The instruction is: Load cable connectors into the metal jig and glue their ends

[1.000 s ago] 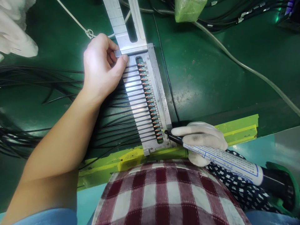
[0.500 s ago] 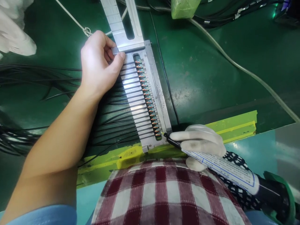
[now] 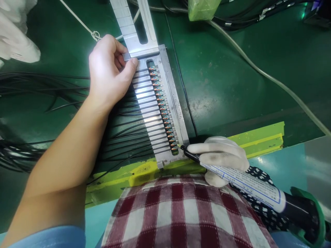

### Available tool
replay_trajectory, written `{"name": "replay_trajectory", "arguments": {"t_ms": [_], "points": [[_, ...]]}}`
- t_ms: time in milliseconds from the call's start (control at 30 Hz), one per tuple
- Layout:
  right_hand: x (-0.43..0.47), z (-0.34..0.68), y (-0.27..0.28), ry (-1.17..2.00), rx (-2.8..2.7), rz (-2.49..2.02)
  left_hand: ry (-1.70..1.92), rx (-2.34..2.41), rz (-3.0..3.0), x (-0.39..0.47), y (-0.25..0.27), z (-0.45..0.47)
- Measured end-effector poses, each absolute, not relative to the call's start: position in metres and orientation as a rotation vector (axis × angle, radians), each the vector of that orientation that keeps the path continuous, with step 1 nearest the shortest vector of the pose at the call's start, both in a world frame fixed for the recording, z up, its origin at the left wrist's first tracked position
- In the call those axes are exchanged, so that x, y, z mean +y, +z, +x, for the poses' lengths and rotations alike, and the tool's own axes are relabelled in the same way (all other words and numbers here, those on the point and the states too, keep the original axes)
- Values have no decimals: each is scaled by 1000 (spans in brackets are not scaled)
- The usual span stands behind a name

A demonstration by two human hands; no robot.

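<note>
My bare left hand point(image 3: 110, 70) grips the left edge of the metal fixture point(image 3: 144, 103) near its hinge, thumb on top and fingers curled at a small tab. Thin black cables point(image 3: 139, 120) lie side by side across the fixture. Their stripped copper ends meet a row of small green circuit boards point(image 3: 164, 108) along a slot. My right hand point(image 3: 222, 158), in a white glove, is closed round a white labelled dispenser tube point(image 3: 248, 182) with a black nozzle. The nozzle tip is at the slot's near end, by the last board; whether it touches is unclear.
The fixture's slotted lid point(image 3: 136, 27) stands swung open beyond the hinge. Bundled black cables point(image 3: 46, 82) spread over the green table at left. White cloth point(image 3: 15, 41) lies upper left; a pale cord point(image 3: 258, 69) crosses at right. Yellow-green tape point(image 3: 258, 141) covers the front edge.
The nozzle tip has shifted very slightly at the same near end of the row. My left hand keeps its hold in the same place.
</note>
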State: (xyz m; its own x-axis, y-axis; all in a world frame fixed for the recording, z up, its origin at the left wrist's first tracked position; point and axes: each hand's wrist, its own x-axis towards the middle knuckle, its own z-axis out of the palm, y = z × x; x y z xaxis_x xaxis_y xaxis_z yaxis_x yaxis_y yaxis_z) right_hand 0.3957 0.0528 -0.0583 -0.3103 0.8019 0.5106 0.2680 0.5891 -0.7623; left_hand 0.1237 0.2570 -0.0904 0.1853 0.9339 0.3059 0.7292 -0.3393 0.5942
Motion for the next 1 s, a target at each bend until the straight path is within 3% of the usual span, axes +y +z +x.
{"name": "replay_trajectory", "arguments": {"t_ms": [1000], "points": [[54, 394, -56, 701, -1833, -867, 902, 1592, 2091, 255, -86, 126]]}}
